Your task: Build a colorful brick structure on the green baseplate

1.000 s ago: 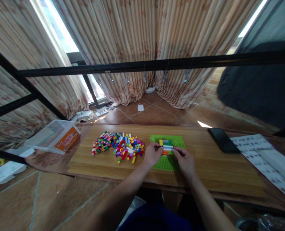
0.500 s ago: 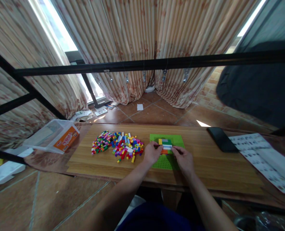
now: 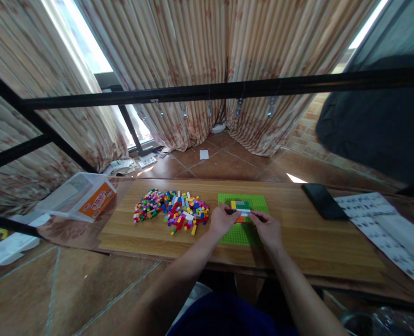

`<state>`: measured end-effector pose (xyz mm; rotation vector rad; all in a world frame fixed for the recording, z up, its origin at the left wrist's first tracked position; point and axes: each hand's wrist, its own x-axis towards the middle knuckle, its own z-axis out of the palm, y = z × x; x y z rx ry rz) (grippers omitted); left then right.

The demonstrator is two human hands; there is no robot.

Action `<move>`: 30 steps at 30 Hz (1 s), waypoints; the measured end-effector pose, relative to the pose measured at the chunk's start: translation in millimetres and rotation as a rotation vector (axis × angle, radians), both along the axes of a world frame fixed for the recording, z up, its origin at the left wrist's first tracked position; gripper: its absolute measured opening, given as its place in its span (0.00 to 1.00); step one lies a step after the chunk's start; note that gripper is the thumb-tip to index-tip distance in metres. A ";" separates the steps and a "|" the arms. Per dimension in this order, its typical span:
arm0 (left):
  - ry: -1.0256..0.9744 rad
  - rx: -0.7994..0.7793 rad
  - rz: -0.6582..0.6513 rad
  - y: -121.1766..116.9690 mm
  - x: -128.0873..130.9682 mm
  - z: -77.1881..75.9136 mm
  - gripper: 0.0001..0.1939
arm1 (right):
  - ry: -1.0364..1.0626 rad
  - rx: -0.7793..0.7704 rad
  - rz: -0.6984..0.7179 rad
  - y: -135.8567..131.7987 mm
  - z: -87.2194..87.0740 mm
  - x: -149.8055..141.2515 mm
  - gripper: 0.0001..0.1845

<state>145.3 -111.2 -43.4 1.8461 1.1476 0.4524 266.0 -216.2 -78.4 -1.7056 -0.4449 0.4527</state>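
On a green studded baseplate [image 3: 237, 238] sits a small block of coloured toy bricks [image 3: 241, 205], with yellow, green and grey at the back and orange in front. A white toy brick [image 3: 243, 212] lies across it, perhaps more than one piece. My left hand [image 3: 223, 221] pinches the white brick's left end between thumb and fingers. At the opposite end my right hand [image 3: 268, 229] is closed in a similar pinch. The fingertips partly cover both ends, and whether the white brick is fully seated I cannot tell.
Left of the baseplate lie heaps of loose toy bricks [image 3: 186, 212] on the wooden board [image 3: 308, 242]. Beyond them a clear plastic box [image 3: 76, 198] rests on its side. To the right are a black phone [image 3: 324, 201] and a printed sheet [image 3: 385, 233]. A black bar [image 3: 200, 93] crosses above.
Both hands stay at the white brick's ends; the left fingers have shifted slightly rightward along it. The view has shifted slightly; the loose bricks look the same.
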 end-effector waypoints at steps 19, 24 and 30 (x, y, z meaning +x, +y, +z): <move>0.109 -0.080 0.072 -4.2 8.6 14.2 0.14 | 0.193 -0.106 0.034 3.2 12.5 8.7 0.23; 0.103 -0.092 0.089 -3.6 10.2 12.1 0.14 | 0.204 -0.109 0.036 2.1 14.6 9.3 0.22; -0.134 0.021 0.044 -16.2 -11.2 9.2 0.13 | 0.175 -0.051 0.032 -8.4 12.2 12.2 0.27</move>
